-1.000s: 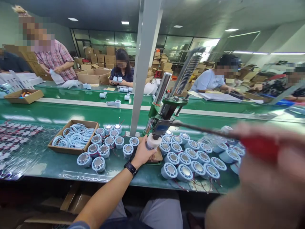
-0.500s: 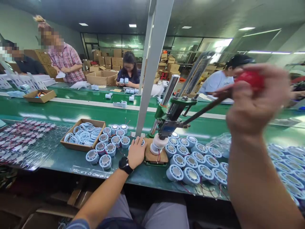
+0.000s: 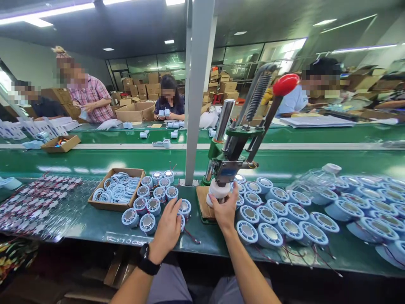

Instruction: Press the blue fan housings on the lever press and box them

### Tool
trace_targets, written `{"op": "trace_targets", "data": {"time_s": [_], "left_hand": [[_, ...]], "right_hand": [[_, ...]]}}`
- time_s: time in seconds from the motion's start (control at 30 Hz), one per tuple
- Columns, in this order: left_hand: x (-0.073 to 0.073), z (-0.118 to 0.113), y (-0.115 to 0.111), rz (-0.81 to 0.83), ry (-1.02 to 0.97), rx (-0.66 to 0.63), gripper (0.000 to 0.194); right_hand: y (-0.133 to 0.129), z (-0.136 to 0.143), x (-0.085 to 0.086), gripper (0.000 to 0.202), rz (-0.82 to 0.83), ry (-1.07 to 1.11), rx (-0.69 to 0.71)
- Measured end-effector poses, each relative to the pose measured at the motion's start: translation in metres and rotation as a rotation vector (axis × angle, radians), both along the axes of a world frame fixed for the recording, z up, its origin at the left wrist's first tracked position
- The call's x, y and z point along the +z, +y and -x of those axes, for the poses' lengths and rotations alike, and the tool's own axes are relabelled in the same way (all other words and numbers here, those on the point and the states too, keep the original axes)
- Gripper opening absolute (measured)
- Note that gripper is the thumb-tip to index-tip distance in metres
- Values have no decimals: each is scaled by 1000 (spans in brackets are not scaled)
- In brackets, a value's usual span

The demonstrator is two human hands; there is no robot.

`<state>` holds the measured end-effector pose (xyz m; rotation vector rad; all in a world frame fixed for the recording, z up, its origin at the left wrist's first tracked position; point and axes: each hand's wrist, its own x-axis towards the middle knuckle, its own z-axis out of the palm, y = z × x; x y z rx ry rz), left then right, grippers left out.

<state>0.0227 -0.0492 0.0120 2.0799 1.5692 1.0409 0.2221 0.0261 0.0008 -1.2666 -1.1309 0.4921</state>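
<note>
- Right hand (image 3: pixel 226 209): thumb and fingers clamped around the unit (image 3: pixel 209 200) on the brown board (image 3: pixel 201 199), under the white block (image 3: pixel 220 188) of the press (image 3: pixel 226 166).
- Press lever stands raised, its red knob (image 3: pixel 285 85) free of both hands.
- Left hand (image 3: pixel 167 227): apart from the right, fingertips at two loose units (image 3: pixel 184 206) just left of the board (cannot tell whether they grip or only touch; the hand hides part of one).
- More units, pale blue with silvery centres, crowd the table (image 3: pixel 98 220) on both sides of the press; red wires trail at the near edge.
- Box (image 3: pixel 116 207) of rings (image 3: pixel 122 188) sits farther left.
- Clear bottle (image 3: pixel 313 180) lies behind the right-hand units.
</note>
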Motion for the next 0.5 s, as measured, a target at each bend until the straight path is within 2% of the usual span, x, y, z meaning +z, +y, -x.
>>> {"op": "trace_targets", "data": {"time_s": [0.1, 0.2, 0.3, 0.37, 0.43, 0.5], "left_hand": [[-8, 8, -3, 59, -106, 17, 48], [-15, 8, -4, 121, -171, -8, 48], [-18, 6, -1, 170, -214, -49, 48], [-18, 5, 4, 191, -242, -70, 48], [-19, 5, 9, 199, -283, -77, 47], [-20, 5, 14, 202, -341, -69, 47]], "right_hand": [[-5, 8, 3, 102, -74, 49, -100], [-42, 20, -14, 85, -96, -64, -91], [-84, 28, -40, 67, -84, -293, 73], [-98, 29, -46, 60, -85, -424, 199], [-97, 27, -39, 58, -60, -541, 315], [-87, 26, -20, 68, 12, -695, 412]]}}
